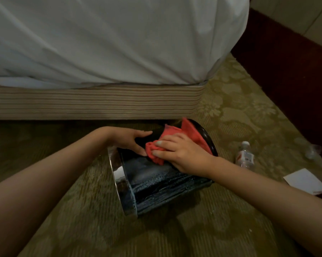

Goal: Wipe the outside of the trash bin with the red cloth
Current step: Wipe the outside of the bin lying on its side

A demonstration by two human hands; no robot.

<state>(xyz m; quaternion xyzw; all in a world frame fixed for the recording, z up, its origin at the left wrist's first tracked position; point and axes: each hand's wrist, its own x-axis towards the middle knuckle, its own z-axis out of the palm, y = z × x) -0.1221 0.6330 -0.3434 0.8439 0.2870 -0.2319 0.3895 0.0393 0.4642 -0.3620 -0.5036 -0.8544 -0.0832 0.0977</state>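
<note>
1. Trash bin [156, 186]: a dark, glossy cylinder lying on its side on the carpeted floor [175, 234]. Its long axis runs from the chrome rim [119, 175], nearer the person and left of both hands, to the dark round end beyond the right fingers.
2. Red cloth [191, 134]: bunched under the right hand [184, 154] and pressed on the bin's uppermost side. A loose flap trails past the knuckles toward the far end.
3. Right fingers [165, 143]: curled round the wad of cloth and gripping it, tips aimed at the left hand. This hand lies nearer the far end of the bin.
4. Left hand [126, 140]: its fingers [143, 134] are extended and relaxed, grasping nothing. They are laid flat on the bin wall just beside the cloth and appear to steady the bin against rolling. This hand lies nearer the rim.
5. Governing relation: the wall directly below the right fingers, on the side facing the person, carries a pale streaked film. It stretches along the axis toward the rim. A stroke would probably run lengthwise along this axis, or the bin would be rolled to bring the streaked side up under the cloth.
6. Surroundings: a bed [101, 43] with white bedding stands beyond both hands. A water bottle [245, 154] and a white paper [302, 179] lie on the floor to the right of the right hand, apart from the bin.
</note>
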